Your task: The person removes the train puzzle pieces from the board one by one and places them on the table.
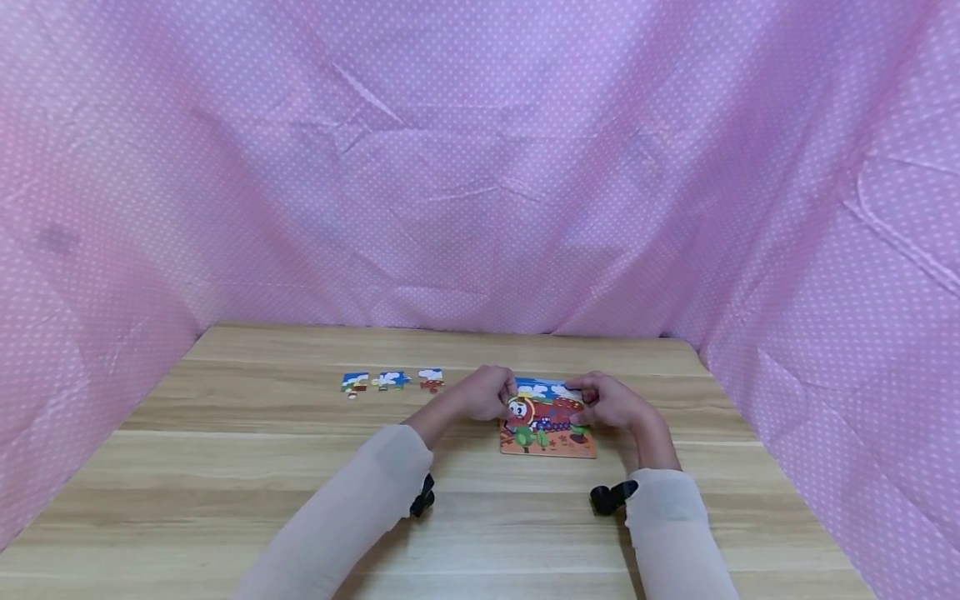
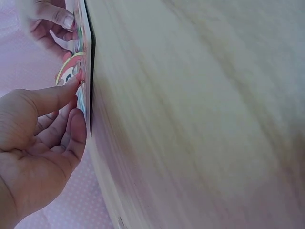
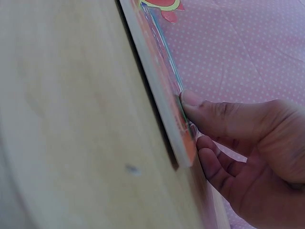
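A jigsaw puzzle [image 1: 551, 446] with a cartoon picture lies flat in its board, right of the table's middle. At its left side my left hand [image 1: 486, 393] pinches a red puzzle piece [image 2: 71, 64] with a yellow-rimmed face. This piece stands tilted up from the board in both wrist views. Across the board, my right hand [image 1: 611, 402] holds the right side of the picture between thumb and curled fingers. There a thin puzzle section [image 3: 164, 50] sits slightly raised above the board edge [image 3: 164, 109]. The exact grip of the right fingertips is partly hidden.
Left of the board, loose puzzle pieces lie in a row: one at the left [image 1: 355, 382], one in the middle [image 1: 392, 380] and one at the right [image 1: 431, 379]. A pink dotted cloth [image 1: 480, 208] hangs round the wooden table [image 1: 300, 533].
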A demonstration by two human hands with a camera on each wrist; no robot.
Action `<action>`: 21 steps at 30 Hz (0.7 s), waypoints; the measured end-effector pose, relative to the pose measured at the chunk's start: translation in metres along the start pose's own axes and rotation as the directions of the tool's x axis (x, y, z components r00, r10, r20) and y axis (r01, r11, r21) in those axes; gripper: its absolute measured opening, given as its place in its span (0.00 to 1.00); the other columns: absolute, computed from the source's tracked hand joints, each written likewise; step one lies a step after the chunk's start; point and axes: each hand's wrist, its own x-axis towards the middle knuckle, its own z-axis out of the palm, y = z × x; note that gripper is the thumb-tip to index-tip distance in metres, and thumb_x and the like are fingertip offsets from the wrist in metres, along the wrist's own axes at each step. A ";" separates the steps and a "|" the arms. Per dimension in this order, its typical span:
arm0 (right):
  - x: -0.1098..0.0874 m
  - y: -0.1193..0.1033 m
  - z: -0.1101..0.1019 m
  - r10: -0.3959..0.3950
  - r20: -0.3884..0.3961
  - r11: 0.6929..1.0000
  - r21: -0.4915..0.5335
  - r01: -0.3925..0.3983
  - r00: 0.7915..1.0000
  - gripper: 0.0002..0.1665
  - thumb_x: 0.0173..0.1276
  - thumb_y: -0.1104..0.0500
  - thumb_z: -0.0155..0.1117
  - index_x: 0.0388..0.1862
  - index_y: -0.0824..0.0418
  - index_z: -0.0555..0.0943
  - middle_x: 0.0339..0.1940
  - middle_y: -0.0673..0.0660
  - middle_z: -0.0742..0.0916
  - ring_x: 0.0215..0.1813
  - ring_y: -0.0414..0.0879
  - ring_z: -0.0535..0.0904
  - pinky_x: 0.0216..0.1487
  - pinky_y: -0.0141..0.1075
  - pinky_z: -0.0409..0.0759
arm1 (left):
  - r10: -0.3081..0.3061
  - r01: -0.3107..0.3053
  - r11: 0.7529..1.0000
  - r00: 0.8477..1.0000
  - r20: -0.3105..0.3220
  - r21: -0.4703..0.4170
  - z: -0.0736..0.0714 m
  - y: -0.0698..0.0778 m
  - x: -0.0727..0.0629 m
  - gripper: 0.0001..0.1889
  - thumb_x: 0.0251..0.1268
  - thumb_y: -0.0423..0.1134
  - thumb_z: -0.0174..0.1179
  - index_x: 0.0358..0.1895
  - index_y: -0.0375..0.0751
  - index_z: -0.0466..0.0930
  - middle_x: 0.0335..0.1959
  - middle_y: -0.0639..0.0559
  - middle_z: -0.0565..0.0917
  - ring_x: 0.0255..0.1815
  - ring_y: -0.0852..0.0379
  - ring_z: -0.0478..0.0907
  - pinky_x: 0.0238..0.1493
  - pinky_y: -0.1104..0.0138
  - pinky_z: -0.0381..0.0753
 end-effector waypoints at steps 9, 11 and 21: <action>-0.001 -0.002 0.000 -0.013 -0.007 1.000 -0.001 0.013 1.000 0.34 0.64 0.66 0.75 0.69 0.61 0.78 0.55 0.60 0.77 0.54 0.54 0.69 0.55 0.46 0.70 | 0.017 -0.015 0.996 1.000 0.025 -0.087 -0.002 -0.010 -0.001 0.08 0.70 0.29 0.64 0.48 0.41 0.78 0.34 0.51 0.80 0.34 0.57 0.75 0.40 0.66 0.79; -0.001 -0.003 0.000 -0.011 -0.005 1.000 -0.001 0.011 1.000 0.33 0.64 0.66 0.75 0.69 0.61 0.78 0.54 0.60 0.77 0.54 0.54 0.69 0.55 0.47 0.70 | 0.008 -0.005 0.992 1.000 0.026 -0.127 -0.003 -0.013 -0.001 0.07 0.70 0.29 0.63 0.48 0.40 0.78 0.34 0.50 0.80 0.34 0.57 0.75 0.40 0.66 0.78; -0.002 -0.004 0.001 -0.011 -0.004 1.000 -0.005 0.011 1.000 0.34 0.64 0.66 0.75 0.69 0.61 0.78 0.57 0.61 0.77 0.55 0.55 0.69 0.57 0.48 0.70 | -0.074 0.075 0.952 0.997 0.011 -0.295 -0.010 -0.025 -0.005 0.05 0.71 0.30 0.62 0.46 0.40 0.79 0.36 0.47 0.83 0.34 0.53 0.79 0.37 0.63 0.82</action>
